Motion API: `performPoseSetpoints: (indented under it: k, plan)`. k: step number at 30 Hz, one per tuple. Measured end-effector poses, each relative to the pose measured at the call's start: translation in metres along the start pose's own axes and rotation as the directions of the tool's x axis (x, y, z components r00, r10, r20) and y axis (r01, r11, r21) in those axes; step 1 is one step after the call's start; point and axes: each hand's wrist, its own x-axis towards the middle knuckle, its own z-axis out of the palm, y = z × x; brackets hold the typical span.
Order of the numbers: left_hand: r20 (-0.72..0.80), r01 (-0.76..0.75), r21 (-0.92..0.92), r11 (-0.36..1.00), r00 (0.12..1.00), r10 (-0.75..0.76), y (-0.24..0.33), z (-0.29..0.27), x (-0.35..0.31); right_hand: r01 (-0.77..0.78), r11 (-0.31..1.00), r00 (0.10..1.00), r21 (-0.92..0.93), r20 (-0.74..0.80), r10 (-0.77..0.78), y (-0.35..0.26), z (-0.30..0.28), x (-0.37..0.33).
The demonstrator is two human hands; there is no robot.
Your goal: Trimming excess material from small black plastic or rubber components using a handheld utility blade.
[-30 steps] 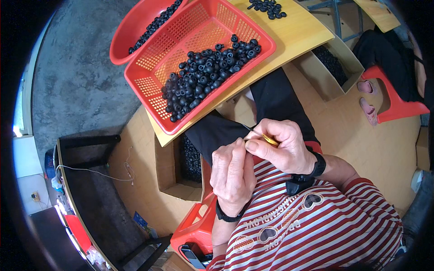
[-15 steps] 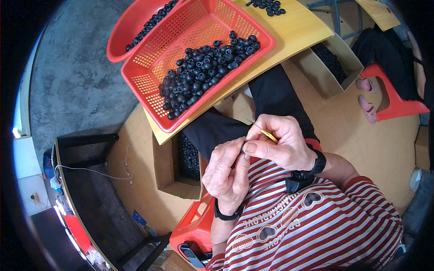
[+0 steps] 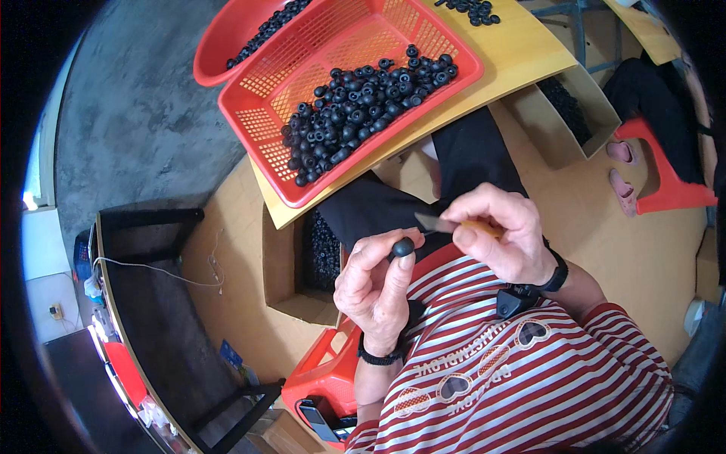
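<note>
My left hand [image 3: 376, 291] pinches a small round black rubber part [image 3: 403, 247] between thumb and fingertips, its domed side showing. Just to the right, my right hand [image 3: 499, 233] is closed around the yellow handle of a small knife [image 3: 434, 222]. The blade points left, above the part and apart from it. Beyond my hands, a red plastic basket [image 3: 265, 165] rests on a yellow table [image 3: 522, 57], with a heap of similar black parts [image 3: 355, 110] in it.
Behind the basket is a red basin [image 3: 219, 49] with more black parts. Cardboard boxes of parts stand below the table, one at left [image 3: 283, 291], one at right [image 3: 597, 113]. A red stool [image 3: 321, 378] is beside me. Another person's dark-clothed leg [image 3: 643, 94] is at far right.
My hands have moved apart. The right hand has drawn back to the right with the knife, its blade now showing broadside. The black part now shows plainly in my left fingertips.
</note>
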Motion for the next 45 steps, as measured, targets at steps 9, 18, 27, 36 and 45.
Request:
performPoseSetpoints:
  k: [9, 18, 27, 36, 45]
  plan:
    - [-0.011, -0.055, 0.091, 0.994, 0.998, 0.056, -0.001, -0.007, -0.002, 0.239, 0.956, 0.968, -0.172, 0.117, -0.221, -0.003, 0.001, 0.001]
    - [0.025, -0.074, 0.139, 0.987, 0.997, 0.072, -0.001, -0.010, -0.003, 0.261, 0.940, 0.963, -0.219, 0.121, -0.239, -0.004, 0.003, 0.002]
    - [0.041, -0.119, 0.228, 0.967, 0.993, 0.112, 0.000, -0.011, -0.002, 0.211, 0.954, 0.975, -0.212, 0.113, -0.191, -0.007, 0.003, 0.003]
    - [0.147, -0.159, 0.280, 0.947, 0.982, 0.122, 0.013, -0.008, -0.003, 0.132, 0.933, 0.987, -0.334, -0.041, -0.154, 0.013, 0.008, 0.008]
    - [0.033, 0.067, -0.106, 0.992, 0.997, -0.064, 0.007, 0.000, -0.004, -0.265, 0.935, 0.958, 0.237, -0.043, 0.283, 0.006, 0.005, 0.001]
